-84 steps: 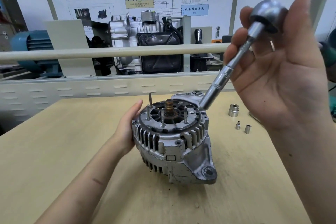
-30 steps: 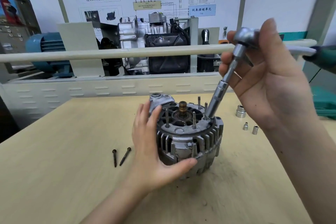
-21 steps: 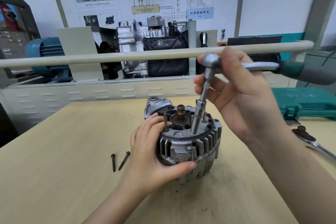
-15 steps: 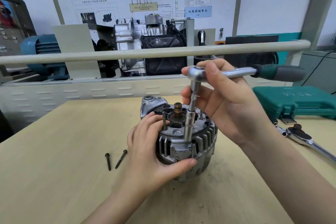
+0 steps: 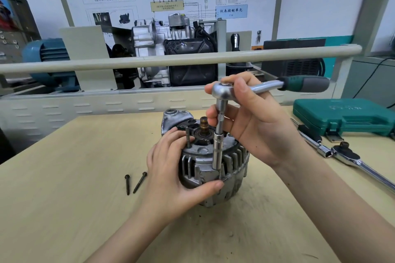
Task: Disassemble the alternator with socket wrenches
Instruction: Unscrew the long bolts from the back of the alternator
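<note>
**Socket re-seated on a near-edge through-bolt of the alternator**

Change. A second ago the chrome ratchet wrench with a green-and-grey grip (image 5: pixel 265 88) leaned in from 2 o'clock, its long socket at the far rim of the housing. It now stands almost upright, the deep chrome socket (image 5: pixel 218 151) lowered onto a fastener at the 6 o'clock edge of the casing; the fastener itself is hidden by the socket. The right hand (image 5: pixel 254 126) has curled round the ratchet head and extension, thumb across the head. The left hand (image 5: pixel 171 177) has stayed clasped on the housing, thumb under the near edge. Judged from this, the tool is engaged and the next through-bolt is ready for loosening.

Workpiece. The grey cast-aluminium alternator with ribbed cooling slots (image 5: pixel 233 166) stands on end at the centre of the pale wooden worktop (image 5: pixel 64 198). A brass-coloured shaft end (image 5: pixel 204 123) rises from its middle, and a thin stud (image 5: pixel 188 136) stands at 10 o'clock. Two dark long bolts (image 5: pixel 133 183) lie loose at 9 o'clock, so removal is part done. A second chrome ratchet (image 5: pixel 346 156) and a green tool case (image 5: pixel 342 115) lie towards 3 o'clock.
</note>
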A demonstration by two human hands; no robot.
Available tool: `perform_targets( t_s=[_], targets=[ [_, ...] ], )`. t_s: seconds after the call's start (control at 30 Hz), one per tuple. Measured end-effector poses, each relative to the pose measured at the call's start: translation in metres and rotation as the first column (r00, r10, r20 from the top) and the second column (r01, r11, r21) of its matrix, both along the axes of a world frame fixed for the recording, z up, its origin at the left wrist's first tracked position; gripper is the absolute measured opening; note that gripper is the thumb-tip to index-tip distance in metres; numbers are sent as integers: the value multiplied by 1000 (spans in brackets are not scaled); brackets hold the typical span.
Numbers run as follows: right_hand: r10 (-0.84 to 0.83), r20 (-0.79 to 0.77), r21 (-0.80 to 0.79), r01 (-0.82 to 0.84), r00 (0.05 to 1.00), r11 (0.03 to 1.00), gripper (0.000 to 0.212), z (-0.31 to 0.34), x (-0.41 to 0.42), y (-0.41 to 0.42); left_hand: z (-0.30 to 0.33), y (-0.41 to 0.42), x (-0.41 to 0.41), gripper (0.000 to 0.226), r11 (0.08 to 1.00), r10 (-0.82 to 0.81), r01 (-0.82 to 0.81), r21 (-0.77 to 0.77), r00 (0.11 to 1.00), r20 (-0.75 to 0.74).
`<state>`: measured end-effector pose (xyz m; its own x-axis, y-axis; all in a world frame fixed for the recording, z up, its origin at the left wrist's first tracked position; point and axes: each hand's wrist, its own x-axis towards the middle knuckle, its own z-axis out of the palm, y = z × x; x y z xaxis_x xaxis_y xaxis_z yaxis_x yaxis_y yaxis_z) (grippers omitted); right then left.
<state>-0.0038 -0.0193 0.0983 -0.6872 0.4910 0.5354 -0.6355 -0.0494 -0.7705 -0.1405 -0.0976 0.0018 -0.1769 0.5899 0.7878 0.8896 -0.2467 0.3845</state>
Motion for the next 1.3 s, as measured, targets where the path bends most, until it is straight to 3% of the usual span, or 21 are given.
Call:
perform_targets(
  t_s=[0.13,0.2,0.27,0.4,0.47,0.67,0.97,1.17,1.3],
  targets=[
    [50,26,-25,-50,998,998,35,1,0,2,12,-10,4,70,974,-224,210,84,951,212],
    [70,44,-16,-69,997,997,36,1,-2,2,32,-14,4,47,958,-280,261,118,940,194],
    [77,60,-2,-77,995,997,33,1,-4,0,58,-16,2,18,956,-293,291,35,951,102],
    [101,59,-17,-100,993,995,37,2,-4,-1,94,-10,-4,22,842,-411,411,-350,908,79],
    [100,25,-47,-99,995,994,36,2,-3,-1,95,-5,-5,21,781,-444,464,-419,883,151],
    [-24,-69,-78,19,997,997,4,-2,-7,-10,74,3,-6,38,785,-476,563,-258,815,330],
    [-177,-140,-110,163,974,981,10,-5,-13,-25,70,3,-5,35,803,-481,560,-204,811,334],
    [-499,-259,40,526,827,850,19,-11,-18,-37,64,4,-4,43,811,-498,556,-185,820,281],
    [-359,-157,-106,345,920,932,17,-5,-17,-42,63,4,-5,45,810,-509,562,-169,816,275]
  ],
)
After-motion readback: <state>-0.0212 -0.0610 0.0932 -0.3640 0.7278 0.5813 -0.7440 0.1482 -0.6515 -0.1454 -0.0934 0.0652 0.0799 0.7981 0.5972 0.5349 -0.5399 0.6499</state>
